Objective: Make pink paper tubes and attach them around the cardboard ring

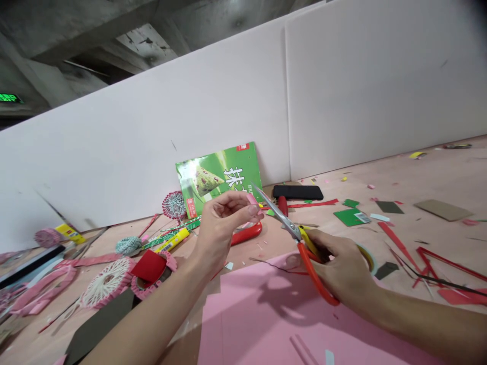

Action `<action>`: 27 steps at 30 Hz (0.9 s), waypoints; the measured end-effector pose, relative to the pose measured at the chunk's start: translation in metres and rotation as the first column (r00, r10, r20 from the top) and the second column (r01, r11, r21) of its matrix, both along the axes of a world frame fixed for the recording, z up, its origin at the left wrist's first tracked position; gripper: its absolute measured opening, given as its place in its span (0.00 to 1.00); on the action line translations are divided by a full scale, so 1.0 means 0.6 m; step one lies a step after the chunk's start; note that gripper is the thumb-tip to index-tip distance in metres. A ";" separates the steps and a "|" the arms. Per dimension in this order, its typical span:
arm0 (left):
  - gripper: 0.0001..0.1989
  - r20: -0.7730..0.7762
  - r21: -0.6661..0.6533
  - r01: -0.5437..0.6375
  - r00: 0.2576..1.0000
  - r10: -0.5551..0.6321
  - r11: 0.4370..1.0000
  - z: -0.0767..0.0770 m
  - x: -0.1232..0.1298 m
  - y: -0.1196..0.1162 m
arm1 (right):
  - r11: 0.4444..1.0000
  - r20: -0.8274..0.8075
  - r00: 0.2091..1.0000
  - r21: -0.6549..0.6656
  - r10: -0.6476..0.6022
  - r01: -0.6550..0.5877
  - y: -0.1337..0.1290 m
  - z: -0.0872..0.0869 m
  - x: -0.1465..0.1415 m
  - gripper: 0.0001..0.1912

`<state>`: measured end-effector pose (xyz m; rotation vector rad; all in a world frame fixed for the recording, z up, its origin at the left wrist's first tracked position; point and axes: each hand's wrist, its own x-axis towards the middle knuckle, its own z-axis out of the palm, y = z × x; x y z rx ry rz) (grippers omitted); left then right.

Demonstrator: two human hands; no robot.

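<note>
My left hand (224,228) pinches a small pink strip (253,201) between thumb and fingers, raised above the table. My right hand (338,268) is closed around the orange handles of a pair of scissors (294,228). The metal blades point up and left, their tip close beside the pink strip. Below both hands lies a large pink sheet (266,314), partly shadowed by them. A curved red handle (247,234) shows just beneath my left hand, with the rest of its tool hidden.
A green printed box (218,177) leans against a white board (190,121), next to a black phone (298,192). Woven pink-and-white paper rounds (107,283), a yellow glue stick (172,241), a tape roll (368,258) and several coloured scraps cover the wooden table (449,175).
</note>
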<state>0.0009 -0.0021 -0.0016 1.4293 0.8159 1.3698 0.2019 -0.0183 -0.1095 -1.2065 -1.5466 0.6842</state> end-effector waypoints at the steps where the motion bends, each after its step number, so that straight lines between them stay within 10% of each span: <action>1: 0.07 0.005 -0.003 -0.004 1.000 0.004 1.000 0.001 0.000 0.000 | 1.000 -0.002 1.000 -0.024 0.008 -0.008 0.001 0.001 0.000 0.24; 27: 0.05 -0.437 0.115 0.041 0.900 0.014 0.992 0.047 -0.056 0.013 | 0.997 0.139 0.988 0.034 0.068 -0.074 0.004 -0.003 -0.003 0.22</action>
